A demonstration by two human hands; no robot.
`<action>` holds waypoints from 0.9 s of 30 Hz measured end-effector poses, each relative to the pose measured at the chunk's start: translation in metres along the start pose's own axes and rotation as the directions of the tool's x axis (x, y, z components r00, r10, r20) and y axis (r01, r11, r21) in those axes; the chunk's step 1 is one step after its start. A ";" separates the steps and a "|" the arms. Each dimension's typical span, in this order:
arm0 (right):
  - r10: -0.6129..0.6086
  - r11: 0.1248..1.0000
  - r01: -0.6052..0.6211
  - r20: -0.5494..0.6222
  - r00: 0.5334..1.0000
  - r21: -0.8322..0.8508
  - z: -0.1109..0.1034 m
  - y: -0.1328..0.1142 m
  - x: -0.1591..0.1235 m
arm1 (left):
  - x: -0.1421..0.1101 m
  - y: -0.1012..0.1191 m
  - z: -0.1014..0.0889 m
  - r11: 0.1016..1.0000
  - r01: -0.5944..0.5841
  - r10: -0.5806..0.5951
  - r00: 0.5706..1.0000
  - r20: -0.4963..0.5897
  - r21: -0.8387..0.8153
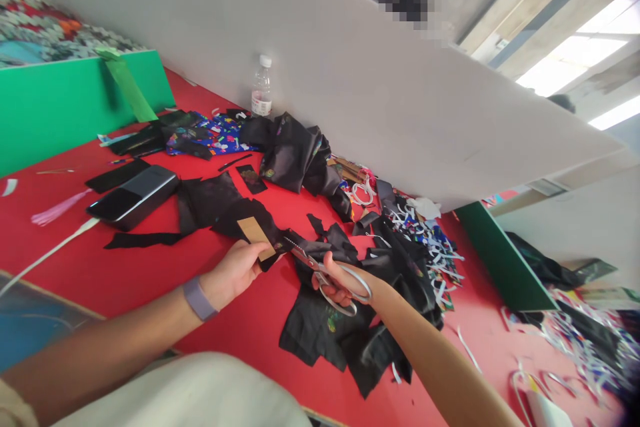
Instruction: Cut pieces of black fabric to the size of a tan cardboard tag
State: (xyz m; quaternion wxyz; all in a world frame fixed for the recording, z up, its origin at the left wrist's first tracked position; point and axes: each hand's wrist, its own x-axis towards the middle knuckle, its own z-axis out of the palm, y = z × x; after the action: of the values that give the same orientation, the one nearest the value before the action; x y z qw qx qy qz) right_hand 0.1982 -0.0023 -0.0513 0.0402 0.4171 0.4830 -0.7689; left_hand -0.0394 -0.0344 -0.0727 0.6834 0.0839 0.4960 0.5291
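Observation:
Between the thumb and fingers of my left hand (239, 271) is a tan cardboard strip (256, 238), held together with a piece of black fabric (270, 261). My right hand (336, 280) grips a pair of scissors (345, 297) with pale loop handles. The serrated blades are parted and point up-left, close to the fabric edge. Under the right hand lies a heap of black cloth scraps (320, 327), some with small coloured prints. More black fabric (215, 200) is spread just beyond my left hand.
A power bank with a phone-like glossy top (135, 197) and white cable lies at left. A plastic bottle (261, 90) stands by the grey partition (350, 73). Green dividers (75, 103) border the red table (225, 340). White-and-patterned trimmings (435, 253) pile up at right.

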 end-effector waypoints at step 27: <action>-0.030 0.999 0.029 -0.036 0.999 -0.040 0.005 -0.004 0.010 | -0.002 0.001 0.000 1.000 -0.017 0.016 0.998 0.055 0.024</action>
State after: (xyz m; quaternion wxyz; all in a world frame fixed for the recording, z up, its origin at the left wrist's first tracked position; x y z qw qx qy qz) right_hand 0.1869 -0.0011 -0.0544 0.0282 0.4230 0.5046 -0.7521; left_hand -0.0399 -0.0354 -0.0711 0.6912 0.1109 0.4830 0.5260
